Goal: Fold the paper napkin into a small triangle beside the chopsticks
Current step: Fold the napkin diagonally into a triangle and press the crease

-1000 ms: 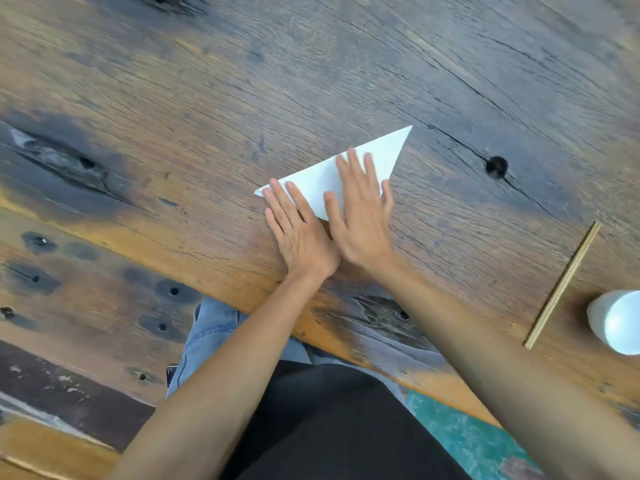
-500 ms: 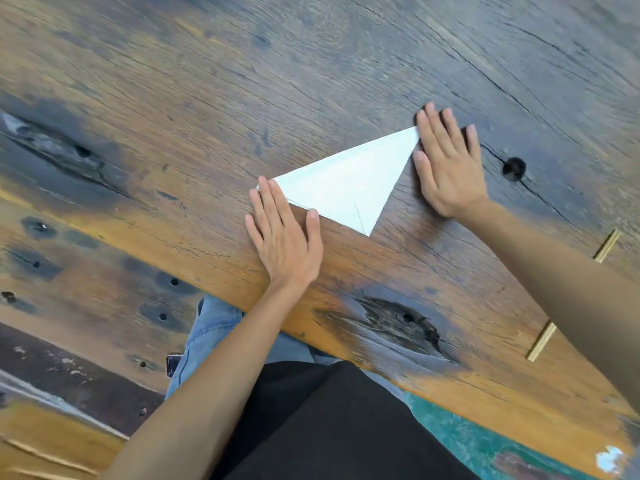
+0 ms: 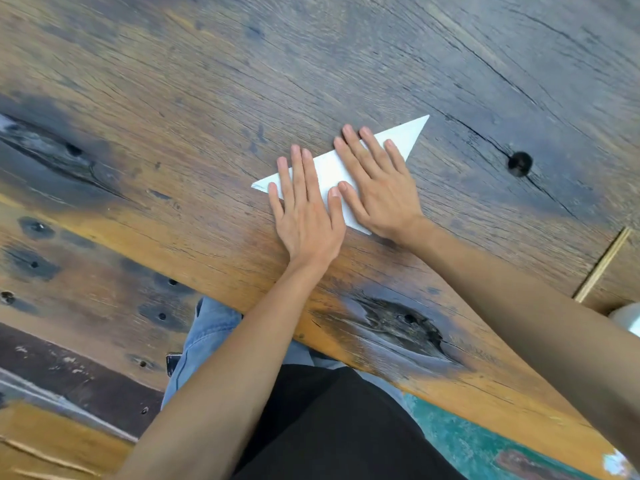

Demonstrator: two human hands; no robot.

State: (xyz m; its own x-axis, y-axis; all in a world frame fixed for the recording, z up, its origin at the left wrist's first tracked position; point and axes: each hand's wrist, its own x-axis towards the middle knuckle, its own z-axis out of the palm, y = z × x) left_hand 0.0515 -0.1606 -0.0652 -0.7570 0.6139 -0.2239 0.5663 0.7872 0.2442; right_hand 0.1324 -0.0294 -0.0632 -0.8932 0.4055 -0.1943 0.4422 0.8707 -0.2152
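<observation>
Both hands flat on white triangular napkin: left hand, right hand, thumbs touching; chopsticks well apart, right.

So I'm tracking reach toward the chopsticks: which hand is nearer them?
Right. The right hand lies flat on the napkin, on the side toward the chopsticks. The left hand presses the napkin's far end, farther away.

One white napkin on the tabletop, folded into a triangle. Two hands on it, the left hand and the right hand, both flat with fingers spread. One pair of chopsticks at the right edge. One white rounded object, partly cut off.
</observation>
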